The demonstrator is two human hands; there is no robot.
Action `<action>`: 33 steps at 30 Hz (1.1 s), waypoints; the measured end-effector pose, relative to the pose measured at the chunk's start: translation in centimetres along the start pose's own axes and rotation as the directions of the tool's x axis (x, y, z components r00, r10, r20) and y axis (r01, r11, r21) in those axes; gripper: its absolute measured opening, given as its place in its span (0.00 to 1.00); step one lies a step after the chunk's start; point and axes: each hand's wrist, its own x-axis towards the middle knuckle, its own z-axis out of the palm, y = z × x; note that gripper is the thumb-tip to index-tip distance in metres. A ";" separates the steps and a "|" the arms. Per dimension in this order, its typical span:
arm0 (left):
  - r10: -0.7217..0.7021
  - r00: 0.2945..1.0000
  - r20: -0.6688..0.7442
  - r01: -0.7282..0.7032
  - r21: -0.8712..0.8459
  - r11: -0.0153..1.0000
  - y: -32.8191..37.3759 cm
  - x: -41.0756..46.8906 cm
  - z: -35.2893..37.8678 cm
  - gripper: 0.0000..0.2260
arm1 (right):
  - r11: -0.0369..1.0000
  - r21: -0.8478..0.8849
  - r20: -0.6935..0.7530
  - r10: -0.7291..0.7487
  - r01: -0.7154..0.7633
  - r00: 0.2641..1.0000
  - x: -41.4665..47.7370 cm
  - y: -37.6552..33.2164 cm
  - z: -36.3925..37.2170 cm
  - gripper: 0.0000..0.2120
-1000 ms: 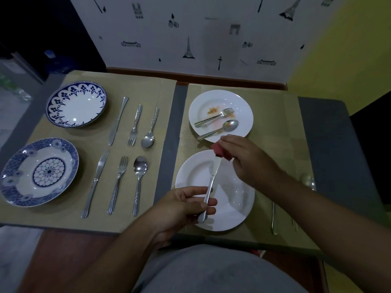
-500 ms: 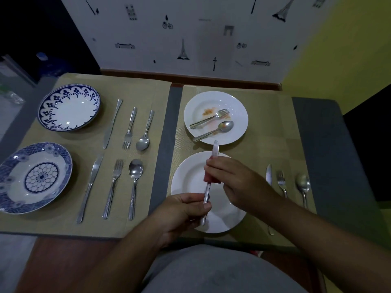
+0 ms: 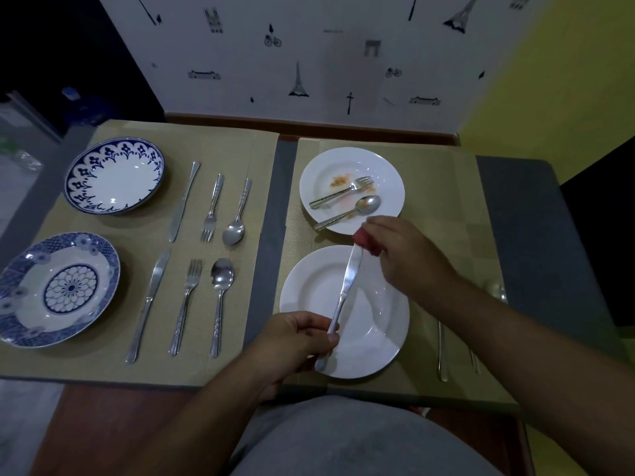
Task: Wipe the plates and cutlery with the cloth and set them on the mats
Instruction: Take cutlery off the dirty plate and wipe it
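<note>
R mat (image 3: 446,207) lies under both hands; L mat (image 3: 254,166) is left of L hand (image 3: 295,341). White plate (image 3: 378,331) sits on R mat directly below both hands, surface clean. Soiled plate (image 3: 388,180) is just beyond R hand (image 3: 405,255), w/ orange residue (image 3: 338,181); fork (image 3: 343,193) and spoon (image 3: 354,211) lie in it. Two blue plates, far (image 3: 113,175) and near (image 3: 58,290), are well left of L hand on L mat; two rows of cutlery (image 3: 213,207) lie between them and that hand. L hand: fingers and thumb curled round knife (image 3: 348,283) at the handle. Knife is held tilted over white plate, blade running up to R hand; contact w/ plate not discernible. R hand: fingertips pinch red cloth (image 3: 364,240) round blade tip; cloth mostly hidden in the grip. Part-hidden handle (image 3: 442,352) lies by R forearm.
</note>
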 end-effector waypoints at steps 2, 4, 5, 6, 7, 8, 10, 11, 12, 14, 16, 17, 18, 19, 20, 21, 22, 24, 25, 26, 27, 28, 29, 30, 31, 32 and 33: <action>0.033 0.999 0.003 -0.033 0.052 0.998 -0.1 0.1 0.0 0.07 | 0.993 0.053 -0.078 0.106 -0.102 0.991 -0.4 0.1 -0.4 0.17; 0.061 0.998 0.018 -0.062 0.050 0.997 0.0 0.1 -0.1 0.09 | 0.977 0.093 -0.083 0.202 -0.194 0.976 -1.3 0.0 -0.4 0.22; 0.068 0.997 0.030 -0.069 0.029 0.997 0.1 0.2 -0.1 0.09 | 0.967 0.114 -0.062 0.234 -0.226 0.970 -1.7 -0.2 -0.3 0.24; 0.068 0.997 0.043 -0.069 0.014 0.998 0.2 0.3 -0.1 0.09 | 0.959 0.143 -0.044 0.252 -0.244 0.967 -2.1 -0.5 -0.2 0.25; 0.058 0.997 0.055 -0.058 0.000 0.998 0.3 0.4 0.0 0.09 | 0.950 0.174 -0.030 0.267 -0.258 0.963 -2.5 -0.8 0.0 0.26; 0.035 0.997 0.062 -0.034 -0.026 0.999 0.5 0.5 0.1 0.08 | 0.943 0.200 -0.020 0.277 -0.268 0.961 -3.0 -1.2 0.1 0.26; -0.028 0.996 0.088 0.039 -0.124 0.992 0.6 1.0 0.2 0.07 | 0.928 0.230 -0.005 0.304 -0.295 0.953 -3.8 -1.8 0.5 0.25; -0.047 0.993 0.112 0.066 -0.168 0.984 0.8 1.0 0.3 0.08 | 0.918 0.243 0.011 0.321 -0.314 0.947 -4.3 -2.0 0.7 0.25; -0.049 0.991 0.127 0.072 -0.183 0.980 1.0 1.0 0.5 0.08 | 0.909 0.259 0.034 0.330 -0.327 0.943 -4.7 -2.2 0.8 0.24; -0.015 0.996 0.091 0.022 -0.074 0.997 1.2 1.2 0.6 0.05 | 0.926 0.242 0.058 0.283 -0.289 0.957 -5.5 -2.6 1.0 0.24; 0.040 0.999 0.011 -0.041 0.124 0.991 1.7 1.2 0.7 0.04 | 0.972 0.139 0.054 0.185 -0.191 0.981 -6.3 -3.0 0.8 0.22; 0.068 0.998 -0.005 -0.066 0.176 0.982 1.8 1.3 0.8 0.05 | 0.989 0.081 0.050 0.117 -0.121 0.992 -6.6 -3.2 0.7 0.21; 0.082 0.997 -0.006 -0.079 0.185 0.979 2.0 1.4 0.7 0.05 | 0.998 0.038 0.064 0.049 -0.052 0.997 -7.0 -3.2 0.6 0.21; 0.089 0.996 -0.001 -0.087 0.182 0.979 2.2 1.4 0.7 0.05 | 1.000 0.013 0.093 0.007 -0.008 0.996 -7.3 -3.0 0.7 0.22; 0.094 0.996 0.001 -0.093 0.189 0.978 2.5 1.3 0.7 0.05 | 1.000 0.005 0.123 -0.007 0.006 0.992 -7.6 -2.7 0.9 0.23; 0.102 0.995 0.003 -0.100 0.208 0.973 2.7 1.2 0.7 0.05 | 1.000 -0.001 0.140 -0.006 0.006 0.990 -7.8 -2.3 1.0 0.24; 0.112 0.994 0.000 -0.109 0.225 0.968 2.9 1.1 0.8 0.05 | 1.000 -0.010 0.143 0.002 -0.001 0.990 -8.0 -1.9 1.1 0.24; 0.128 0.991 -0.031 -0.117 0.237 0.964 3.0 1.3 0.8 0.05 | 0.999 -0.028 0.144 0.046 -0.042 0.989 -8.2 -1.8 0.9 0.24; 0.135 0.989 -0.052 -0.121 0.226 0.967 3.0 1.5 0.8 0.06 | 0.997 -0.041 0.138 0.075 -0.070 0.988 -8.3 -1.9 0.7 0.23; 0.140 0.987 -0.073 -0.124 0.199 0.972 3.0 1.6 0.7 0.07 | 0.995 -0.052 0.130 0.097 -0.091 0.987 -8.3 -2.1 0.5 0.23; 0.142 0.986 -0.090 -0.127 0.156 0.980 3.1 1.7 0.7 0.08 | 0.992 -0.058 0.127 0.115 -0.108 0.985 -8.3 -2.3 0.3 0.23; 0.143 0.985 -0.097 -0.132 0.106 0.986 3.1 1.7 0.6 0.09 | 0.992 -0.056 0.127 0.123 -0.117 0.984 -8.3 -2.4 0.2 0.23; 0.147 0.984 -0.101 -0.142 0.063 0.988 3.2 1.8 0.6 0.09 | 0.992 -0.044 0.132 0.123 -0.118 0.984 -8.3 -2.5 0.1 0.23; 0.160 0.981 -0.107 -0.158 0.031 0.987 3.3 1.9 0.6 0.09 | 0.993 -0.027 0.143 0.117 -0.114 0.983 -8.4 -2.5 0.1 0.23; 0.176 0.978 -0.115 -0.176 0.006 0.984 3.5 2.0 0.7 0.08 | 0.994 -0.008 0.150 0.111 -0.111 0.982 -8.4 -2.3 0.2 0.23; 0.189 0.974 -0.121 -0.193 -0.022 0.981 3.6 2.0 0.8 0.08 | 0.994 0.009 0.150 0.109 -0.111 0.983 -8.5 -2.1 0.3 0.23; 0.198 0.972 -0.126 -0.206 -0.050 0.977 3.8 2.1 0.9 0.07 | 0.993 0.019 0.146 0.113 -0.117 0.983 -8.5 -2.0 0.4 0.22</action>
